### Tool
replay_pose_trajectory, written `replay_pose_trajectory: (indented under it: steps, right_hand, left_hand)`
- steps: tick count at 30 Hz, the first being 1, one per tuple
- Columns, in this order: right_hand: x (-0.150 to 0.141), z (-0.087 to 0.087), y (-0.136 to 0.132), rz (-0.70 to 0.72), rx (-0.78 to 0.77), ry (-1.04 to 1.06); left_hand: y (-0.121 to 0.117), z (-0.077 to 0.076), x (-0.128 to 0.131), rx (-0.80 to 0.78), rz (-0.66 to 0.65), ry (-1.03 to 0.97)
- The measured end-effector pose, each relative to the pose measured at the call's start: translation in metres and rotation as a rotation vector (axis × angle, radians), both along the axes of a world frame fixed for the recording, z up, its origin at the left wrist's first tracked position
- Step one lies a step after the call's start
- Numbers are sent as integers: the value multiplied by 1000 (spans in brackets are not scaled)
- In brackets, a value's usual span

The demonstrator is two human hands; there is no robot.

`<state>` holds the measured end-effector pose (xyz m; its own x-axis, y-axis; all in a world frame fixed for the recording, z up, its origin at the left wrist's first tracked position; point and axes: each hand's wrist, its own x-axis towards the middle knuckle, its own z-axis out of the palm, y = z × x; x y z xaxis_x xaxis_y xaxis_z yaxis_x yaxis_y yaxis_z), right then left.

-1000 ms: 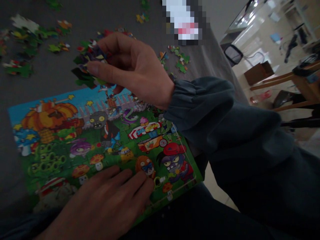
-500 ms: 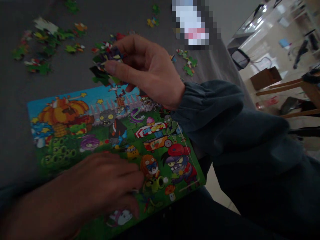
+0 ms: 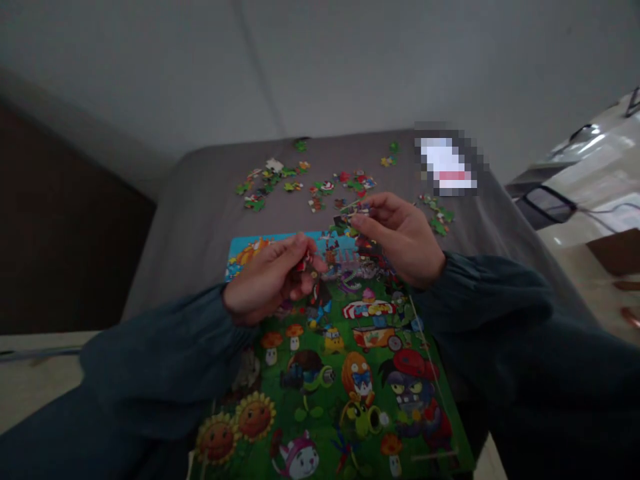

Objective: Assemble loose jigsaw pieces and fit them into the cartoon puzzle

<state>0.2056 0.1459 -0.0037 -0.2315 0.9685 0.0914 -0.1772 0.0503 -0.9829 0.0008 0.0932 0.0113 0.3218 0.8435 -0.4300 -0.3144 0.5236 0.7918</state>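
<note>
Pinching a red piece (image 3: 301, 265) in the left hand (image 3: 273, 277) and clasping a bunch of pieces (image 3: 344, 221) in the right hand (image 3: 407, 240) above the lower-centre puzzle board (image 3: 327, 423), ideally squeezing lightly against spills.

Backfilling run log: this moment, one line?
left hand: holds red piece; right hand: holds puzzle pieces; below: puzzle board; beyond: loose pieces

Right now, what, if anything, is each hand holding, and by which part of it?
Right hand: a bunch of puzzle pieces, pinched by the side nearest the palm. Left hand: a small, partly red piece; its gripped part is hidden.
</note>
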Motion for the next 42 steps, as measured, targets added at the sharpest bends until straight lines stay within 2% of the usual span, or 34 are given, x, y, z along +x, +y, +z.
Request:
replay_pose_trajectory:
  steps: [3,7,12,22,32,42]
  right_hand:
    - [0,0,-5,16,-74,-15]
    - [-2,0,-8,52,-181,-37]
    - [-6,1,-8,128,-230,-26]
    - [-13,-1,-13,318,-281,-86]
    - [-14,-3,-13,238,-319,-78]
    - [-14,8,-15,175,-361,-62]
  left_hand:
    - [5,0,-3,-64,128,-18]
    - [7,3,-7,-105,168,1]
    - [9,2,-13,-52,153,50]
    - [18,-16,-19,44,40,210]
    - [13,-9,-20,24,26,179]
    - [10,-16,-18,80,22,240]
